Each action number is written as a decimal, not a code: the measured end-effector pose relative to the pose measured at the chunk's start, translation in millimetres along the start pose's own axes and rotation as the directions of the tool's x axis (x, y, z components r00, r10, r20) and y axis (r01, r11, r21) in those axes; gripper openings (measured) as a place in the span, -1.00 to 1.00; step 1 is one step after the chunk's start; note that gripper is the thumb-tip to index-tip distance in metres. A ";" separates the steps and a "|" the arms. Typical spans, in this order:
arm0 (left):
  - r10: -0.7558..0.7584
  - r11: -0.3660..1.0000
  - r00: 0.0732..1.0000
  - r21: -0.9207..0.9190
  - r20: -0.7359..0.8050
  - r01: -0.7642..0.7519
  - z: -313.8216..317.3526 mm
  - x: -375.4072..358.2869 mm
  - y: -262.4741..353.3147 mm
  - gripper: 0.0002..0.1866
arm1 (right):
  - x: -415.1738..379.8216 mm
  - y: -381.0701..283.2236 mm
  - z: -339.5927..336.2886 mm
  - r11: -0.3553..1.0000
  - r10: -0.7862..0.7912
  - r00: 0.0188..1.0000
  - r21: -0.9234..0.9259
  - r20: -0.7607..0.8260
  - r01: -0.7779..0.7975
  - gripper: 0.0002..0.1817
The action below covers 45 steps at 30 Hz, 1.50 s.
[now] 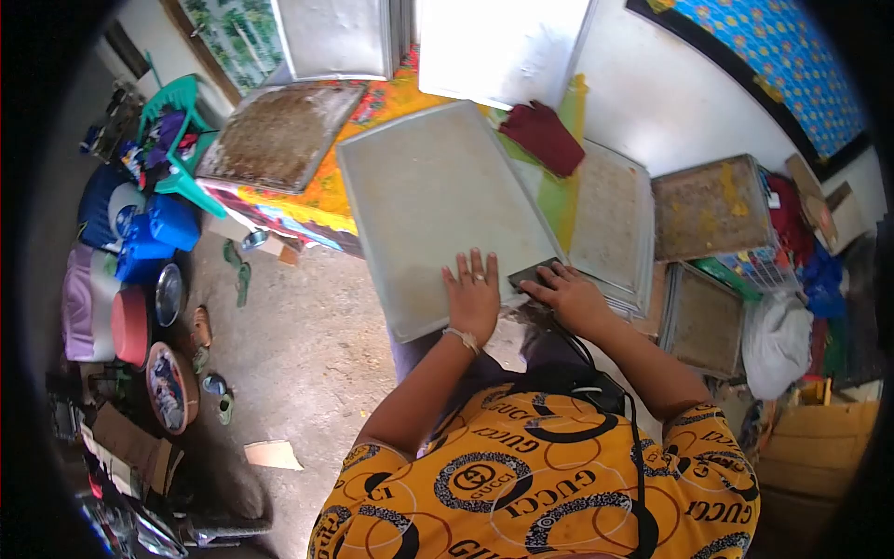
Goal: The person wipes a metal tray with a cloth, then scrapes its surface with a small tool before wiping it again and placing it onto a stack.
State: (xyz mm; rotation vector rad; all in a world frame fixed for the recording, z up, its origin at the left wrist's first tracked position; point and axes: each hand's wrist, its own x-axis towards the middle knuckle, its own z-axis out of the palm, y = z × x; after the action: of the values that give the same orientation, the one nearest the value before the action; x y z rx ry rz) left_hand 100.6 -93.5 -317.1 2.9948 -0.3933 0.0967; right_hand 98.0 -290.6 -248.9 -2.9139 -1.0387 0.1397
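Near centre, my left fingers (477,265) spread flat, gripping nothing, seemingly to steady the tray (428,191); my right fingers (541,292) close partly over a dark block (525,275) at its corner

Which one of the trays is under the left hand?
The pale tray in the middle. The left hand lies on it, while no hand lies on the brown-stained tray at the left or the stack at the right.

Single head-worn view from above the chest, facing forward and down over both nearby hands (522,303)
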 end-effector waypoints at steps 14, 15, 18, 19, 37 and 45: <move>-0.024 0.998 0.999 0.052 0.029 0.022 1.5 3.8 5.7 -0.43 | 36.7 9.5 19.3 0.996 0.082 0.995 -0.042 0.052 -0.080 -0.36; -0.018 0.998 1.000 0.054 0.023 0.017 2.2 4.5 5.1 -0.43 | 38.0 9.6 16.8 0.997 0.073 0.995 -0.039 0.074 -0.070 -0.36; -0.005 0.998 1.000 0.059 0.017 0.004 3.4 2.1 3.1 -0.42 | 30.5 4.7 13.3 0.998 0.051 0.991 -0.042 0.126 -0.046 -0.35; -0.001 0.998 1.000 0.058 0.020 0.000 2.7 2.2 2.9 -0.42 | 20.4 -1.0 16.1 0.998 0.049 0.990 -0.055 0.134 -0.042 -0.36; 0.025 0.999 0.999 0.030 -0.043 -0.024 0.8 3.1 1.9 -0.45 | 96.4 37.2 27.9 0.999 -0.016 0.999 -0.035 -0.047 0.014 -0.50; 0.028 0.999 0.999 0.026 -0.025 -0.028 -5.1 3.8 1.6 -0.46 | 254.9 90.6 8.6 0.993 0.060 0.995 0.095 0.083 -0.068 -0.41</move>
State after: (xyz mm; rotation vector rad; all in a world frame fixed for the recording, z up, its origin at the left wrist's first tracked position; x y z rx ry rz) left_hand 103.5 -95.4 -311.5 3.0101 -0.4345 0.1428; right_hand 350.7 -199.3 -281.8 -2.8755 -0.9207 0.3028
